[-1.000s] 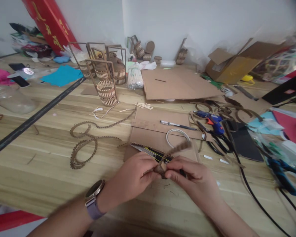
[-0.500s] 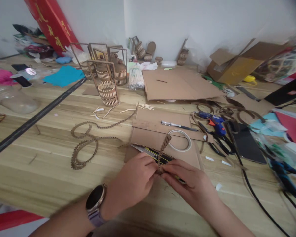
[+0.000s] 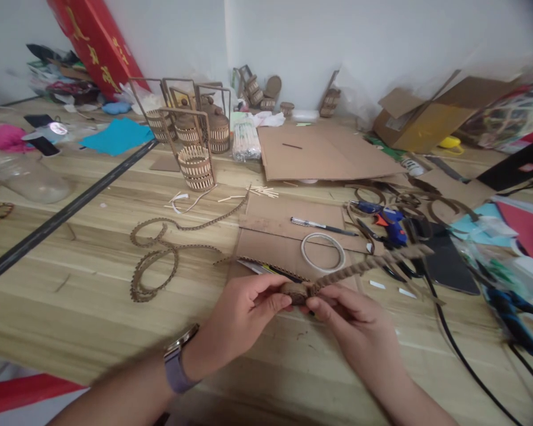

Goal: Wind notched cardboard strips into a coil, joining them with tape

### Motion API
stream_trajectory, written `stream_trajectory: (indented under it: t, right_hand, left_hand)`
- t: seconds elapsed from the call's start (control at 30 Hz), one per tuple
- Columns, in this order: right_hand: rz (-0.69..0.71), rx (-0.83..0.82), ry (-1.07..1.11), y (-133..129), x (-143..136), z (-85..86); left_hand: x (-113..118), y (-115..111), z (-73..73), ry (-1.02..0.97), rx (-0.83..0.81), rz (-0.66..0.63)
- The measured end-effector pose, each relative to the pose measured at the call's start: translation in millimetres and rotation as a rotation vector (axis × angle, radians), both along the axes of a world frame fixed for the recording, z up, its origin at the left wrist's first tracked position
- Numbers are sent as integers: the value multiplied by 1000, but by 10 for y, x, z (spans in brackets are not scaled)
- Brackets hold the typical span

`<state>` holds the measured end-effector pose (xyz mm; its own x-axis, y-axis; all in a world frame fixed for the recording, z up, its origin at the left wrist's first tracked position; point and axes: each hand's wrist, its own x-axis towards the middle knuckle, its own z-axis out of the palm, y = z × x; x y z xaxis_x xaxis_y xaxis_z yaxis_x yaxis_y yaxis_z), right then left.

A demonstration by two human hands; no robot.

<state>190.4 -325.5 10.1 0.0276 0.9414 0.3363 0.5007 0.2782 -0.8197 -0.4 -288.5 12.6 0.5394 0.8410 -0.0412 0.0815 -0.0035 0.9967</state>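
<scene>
Between both hands is a small coil of brown corrugated cardboard strip [image 3: 295,292], its loose end reaching up to the right. My left hand [image 3: 242,316], below a wristwatch, pinches the coil's left side between thumb and fingers. At the coil's right side, where the loose end leaves it, my right hand [image 3: 359,322] pinches the strip. Behind the fingers a utility knife [image 3: 254,267] lies partly hidden on a cardboard sheet [image 3: 270,242]. A roll of white tape [image 3: 304,251] and a pen [image 3: 322,226] rest just beyond. More corrugated strips [image 3: 155,272] curl on the table to the left.
Small slatted baskets with tall handles [image 3: 195,168] stand at the back left. To the right lie a blue glue gun [image 3: 393,228], black scissors [image 3: 393,269], a dark phone [image 3: 453,266] and a black cable [image 3: 453,343]. A cardboard box [image 3: 404,124] sits at the back right.
The strip's loose end has swung from upright to slanting out right. The coil has turned and now shows between the fingertips. My left wrist has rotated, so the watch face points more upward.
</scene>
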Motion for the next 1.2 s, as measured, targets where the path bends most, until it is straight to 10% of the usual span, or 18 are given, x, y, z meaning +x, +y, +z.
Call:
stream_trajectory:
  t: [0.6, 0.93, 1.2]
  right_hand:
    - [250, 141, -225, 59, 84, 85]
    - [16, -38, 43, 1, 2, 11]
    - [13, 9, -25, 9, 32, 38]
  left_hand:
    - [-47, 1, 80, 395, 457, -96]
    - [65, 10, -63, -158, -172, 57]
    - [1, 23, 47, 76, 59, -15]
